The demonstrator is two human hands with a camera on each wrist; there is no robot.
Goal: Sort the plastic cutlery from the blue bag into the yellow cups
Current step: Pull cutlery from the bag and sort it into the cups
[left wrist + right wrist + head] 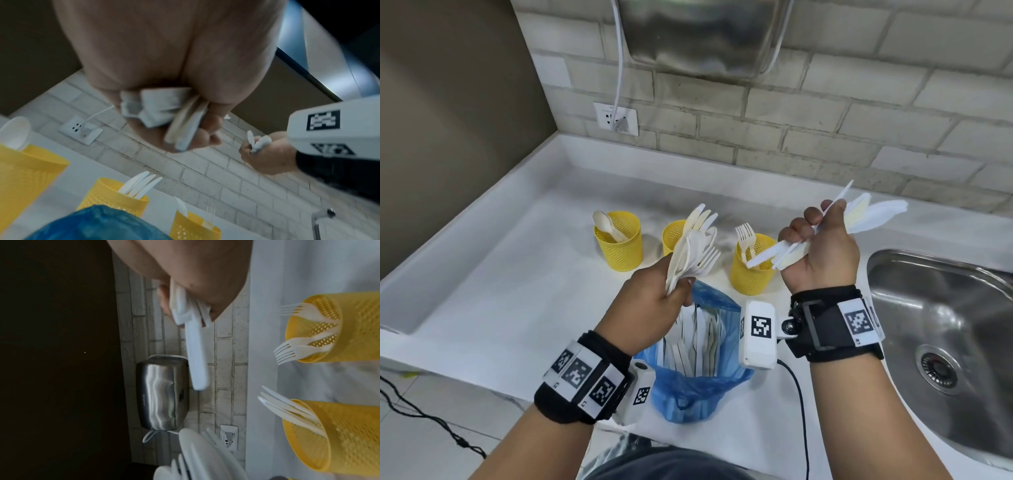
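Observation:
Three yellow mesh cups stand in a row on the white counter: the left cup (618,244) holds spoons, the middle cup (674,235) holds knives, the right cup (751,265) holds forks. The open blue bag (697,377) lies in front of them with white cutlery inside. My left hand (654,310) grips a mixed bundle of forks, spoons and knives (697,248) above the bag. My right hand (818,248) grips a bundle of white knives (866,214) above and right of the fork cup. The wrist views show the handle ends (179,120) and a knife handle (196,353) in my fists.
A steel sink (945,342) lies to the right. A steel hand dryer (705,34) hangs on the brick wall, its cord plugged into a socket (616,118). A dark wall (448,120) bounds the counter on the left. A black cable (799,411) runs over the counter's front edge.

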